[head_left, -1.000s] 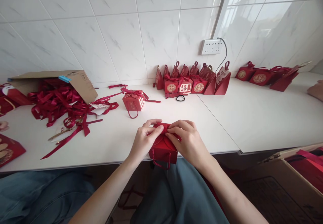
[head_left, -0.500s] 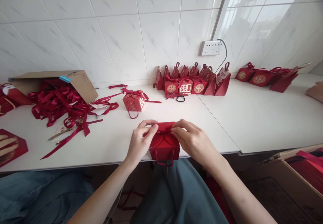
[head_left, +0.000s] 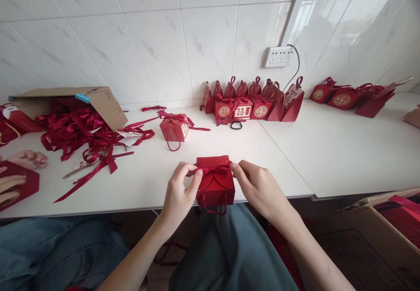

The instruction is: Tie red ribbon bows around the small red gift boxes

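Right in front of me, at the table's front edge, stands a red gift box (head_left: 215, 190) with curved top flaps and a twisted cord handle hanging down its near side. Across its top runs a dark red ribbon (head_left: 215, 168), gathered into a bow or knot at the middle. My left hand (head_left: 184, 184) pinches the ribbon at the left between thumb and fingers. At the other side, my right hand (head_left: 254, 186) pinches it too, near the box's right edge. The fingertips partly cover the ribbon ends.
A cardboard box (head_left: 114, 109) lies tipped, spilling red ribbons (head_left: 72, 129). A finished-looking gift box (head_left: 173, 129) stands behind mine; several more (head_left: 243, 107) line the wall, with a black hair tie (head_left: 236, 125) before them. At left, another person's hands hold a red box (head_left: 28, 181). An open carton (head_left: 370, 212) sits lower right.
Both hands have moved outward from the middle, drawing the ribbon apart, and the knot now shows. At the left, the other person's second hand has come into view.
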`<state>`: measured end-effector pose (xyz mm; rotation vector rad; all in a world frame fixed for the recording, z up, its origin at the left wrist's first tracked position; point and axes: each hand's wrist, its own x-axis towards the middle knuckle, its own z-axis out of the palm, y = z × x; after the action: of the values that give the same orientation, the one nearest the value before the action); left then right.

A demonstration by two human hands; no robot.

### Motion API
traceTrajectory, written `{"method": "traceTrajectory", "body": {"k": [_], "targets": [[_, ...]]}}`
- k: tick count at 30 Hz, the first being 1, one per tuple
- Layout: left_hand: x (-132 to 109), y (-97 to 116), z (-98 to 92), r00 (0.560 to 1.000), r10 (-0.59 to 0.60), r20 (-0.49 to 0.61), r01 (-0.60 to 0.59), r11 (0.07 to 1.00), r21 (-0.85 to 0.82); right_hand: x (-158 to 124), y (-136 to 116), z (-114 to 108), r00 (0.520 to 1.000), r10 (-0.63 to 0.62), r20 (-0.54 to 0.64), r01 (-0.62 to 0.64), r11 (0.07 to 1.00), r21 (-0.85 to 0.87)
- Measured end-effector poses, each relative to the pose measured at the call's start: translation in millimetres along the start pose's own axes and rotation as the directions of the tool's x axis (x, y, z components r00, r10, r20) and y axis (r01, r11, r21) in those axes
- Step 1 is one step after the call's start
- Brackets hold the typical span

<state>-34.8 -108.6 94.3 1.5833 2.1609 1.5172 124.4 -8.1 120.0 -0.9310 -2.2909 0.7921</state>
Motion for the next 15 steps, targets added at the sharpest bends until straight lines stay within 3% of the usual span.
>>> {"method": "traceTrajectory", "body": {"k": [2,6,12,15], "targets": [[-1,-2,2.3,1.0,-0.014,-0.004,0.013,0.999,-0.048,3,-5,5,0.992,0.103,0.067,-0.107,0.992,0.063],[-3,-3,6.2,0.998,-0.055,0.027,0.057,0.992,-0.108,11,-8,15,0.978,0.187,0.092,-0.2,0.967,0.157],[-2,1,4.5,0.958,-0.266,0.102,0.284,0.926,-0.25,15,2,18,0.97,0.153,0.191,-0.218,0.894,0.392],[0,2,3.4,0.945,-0.306,0.111,0.326,0.896,-0.301,13,11,20,0.967,0.088,0.239,-0.205,0.828,0.522]]}}
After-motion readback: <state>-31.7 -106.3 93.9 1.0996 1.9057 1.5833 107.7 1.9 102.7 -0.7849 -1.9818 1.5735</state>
